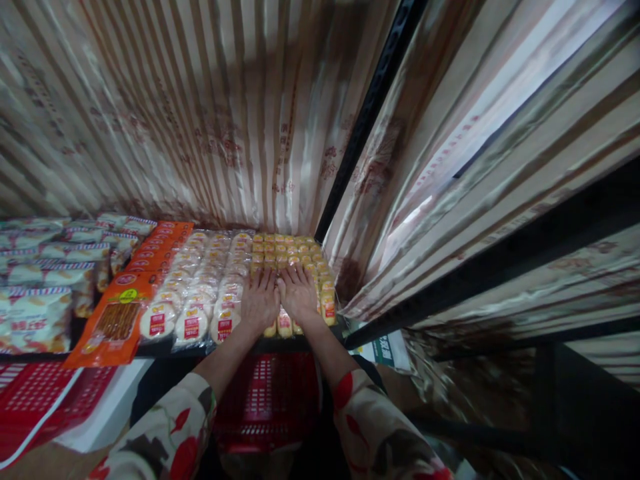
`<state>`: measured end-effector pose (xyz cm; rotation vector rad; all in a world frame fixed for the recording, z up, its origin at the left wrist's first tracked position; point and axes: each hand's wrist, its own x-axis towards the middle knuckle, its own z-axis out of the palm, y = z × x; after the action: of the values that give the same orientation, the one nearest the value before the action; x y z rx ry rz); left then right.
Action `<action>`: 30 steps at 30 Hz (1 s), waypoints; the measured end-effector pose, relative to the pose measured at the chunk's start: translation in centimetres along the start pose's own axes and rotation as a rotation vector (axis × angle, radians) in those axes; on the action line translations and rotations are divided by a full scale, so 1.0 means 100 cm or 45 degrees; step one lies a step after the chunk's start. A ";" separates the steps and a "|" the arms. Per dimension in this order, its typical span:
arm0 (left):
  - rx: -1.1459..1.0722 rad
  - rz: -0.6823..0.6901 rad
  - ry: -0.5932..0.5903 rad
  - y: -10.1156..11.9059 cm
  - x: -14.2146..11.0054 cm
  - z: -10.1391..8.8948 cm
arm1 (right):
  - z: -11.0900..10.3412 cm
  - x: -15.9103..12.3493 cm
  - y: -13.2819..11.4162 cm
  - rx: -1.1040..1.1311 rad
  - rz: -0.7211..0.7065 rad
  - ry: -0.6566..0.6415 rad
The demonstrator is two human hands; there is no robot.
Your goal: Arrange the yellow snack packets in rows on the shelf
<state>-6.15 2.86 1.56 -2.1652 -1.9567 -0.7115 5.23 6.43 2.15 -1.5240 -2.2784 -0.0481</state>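
Both hands lie side by side on the right end of the shelf of snacks. My left hand (261, 300) is flat, fingers pointing away, where the round white rice crackers (193, 323) in clear wrappers meet the small yellow packaged snacks (285, 323). Resting on those yellow snacks is my right hand (299, 291), its fingers stretched out and its thumb close to the left hand. The yellow pieces stand in tight rows around and beyond the fingers. What lies right under the palms is hidden. Neither hand appears to grip anything.
Left of the crackers lie orange snack packets (117, 320), then pale bags (37, 320). Red plastic baskets (267, 393) stand below the shelf edge. A black upright post (365, 127) rises at the back right corner, with striped sheeting (225, 120) hanging behind.
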 end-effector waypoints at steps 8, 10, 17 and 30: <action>0.009 0.001 -0.018 0.002 0.001 -0.003 | 0.001 0.000 -0.001 -0.003 0.002 0.000; 0.023 0.008 0.005 0.002 0.000 -0.004 | -0.002 0.000 -0.002 0.000 0.003 0.028; 0.053 0.081 0.121 0.011 -0.003 -0.015 | -0.015 -0.012 0.004 -0.002 0.061 0.255; -0.010 0.096 -0.017 0.038 -0.012 0.001 | -0.012 -0.025 0.029 -0.071 0.177 0.179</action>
<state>-2.52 1.28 1.71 -2.2408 -1.8704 -0.6951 9.00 5.07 1.86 -1.6491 -2.0736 -0.1749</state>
